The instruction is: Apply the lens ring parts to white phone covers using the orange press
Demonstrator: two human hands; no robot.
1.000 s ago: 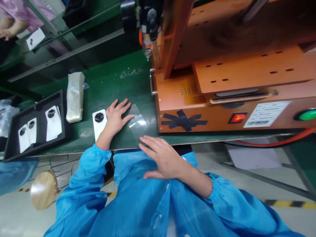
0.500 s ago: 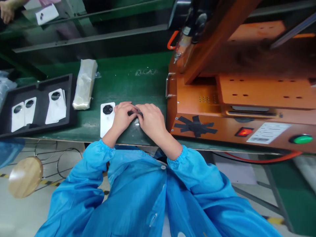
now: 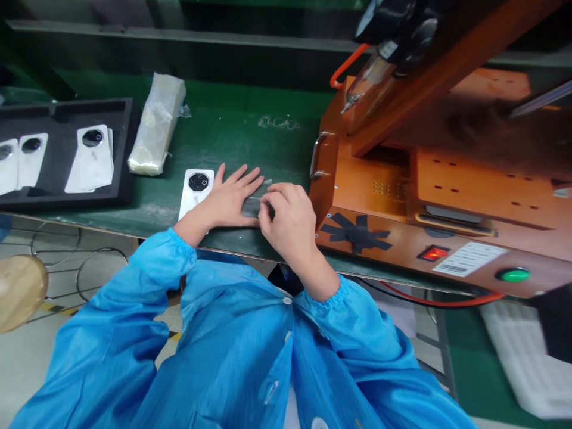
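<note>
My left hand (image 3: 231,199) lies with fingers spread over the green bench, its wrist over the lower right part of a white phone back cover (image 3: 190,202). The cover has a round black camera area near its top. Just to the right, my right hand (image 3: 289,217) is closed in a pinch, thumb against forefinger. A faint thin line runs from that pinch toward my left hand; what it belongs to is too small to make out. Whether anything lies under my left palm is hidden.
On the left a black tray (image 3: 120,173) carries several white phone back covers (image 3: 92,164). A plastic-wrapped block (image 3: 156,128) lies beside it. An orange machine (image 3: 370,196) with a lit red switch and green button stands on the right. A wooden stool (image 3: 20,292) is at lower left.
My left hand has gone from a pinch beside the right hand to lying spread. My right hand stays pinched, now slightly apart from it. The camera view has shifted.
</note>
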